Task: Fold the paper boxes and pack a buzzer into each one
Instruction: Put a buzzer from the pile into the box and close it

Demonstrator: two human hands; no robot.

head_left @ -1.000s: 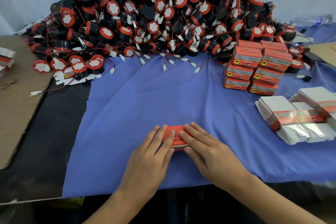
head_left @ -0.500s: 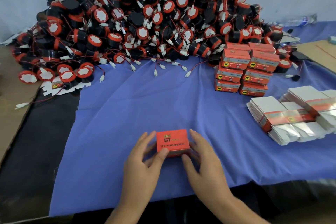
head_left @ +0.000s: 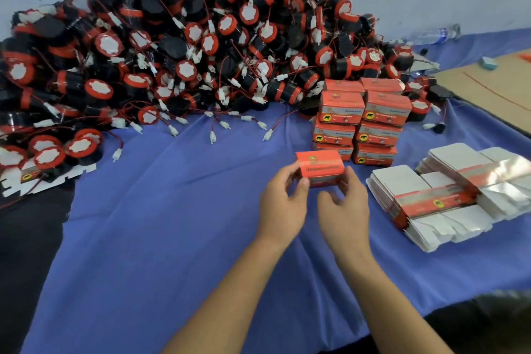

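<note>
A closed orange paper box (head_left: 320,165) is lifted a little above the blue cloth. My left hand (head_left: 283,198) pinches its left end between thumb and fingers. My right hand (head_left: 344,204) curls round its right end. Just beyond it stands a stack of finished orange boxes (head_left: 363,121), two columns wide. A big heap of black and red buzzers (head_left: 184,52) with white plugs on red wires fills the back of the table. Bundles of flat unfolded box blanks (head_left: 448,195) lie at the right.
The blue cloth (head_left: 161,210) covers the table; bare black surface (head_left: 26,253) shows at the left. A cardboard sheet (head_left: 494,89) lies at the back right, a plastic bottle (head_left: 434,36) beyond it. One flat blank (head_left: 37,178) lies under buzzers at left.
The box was pressed flat on the cloth under both hands; now it is lifted and carried forward and right, toward the stack of finished boxes.
</note>
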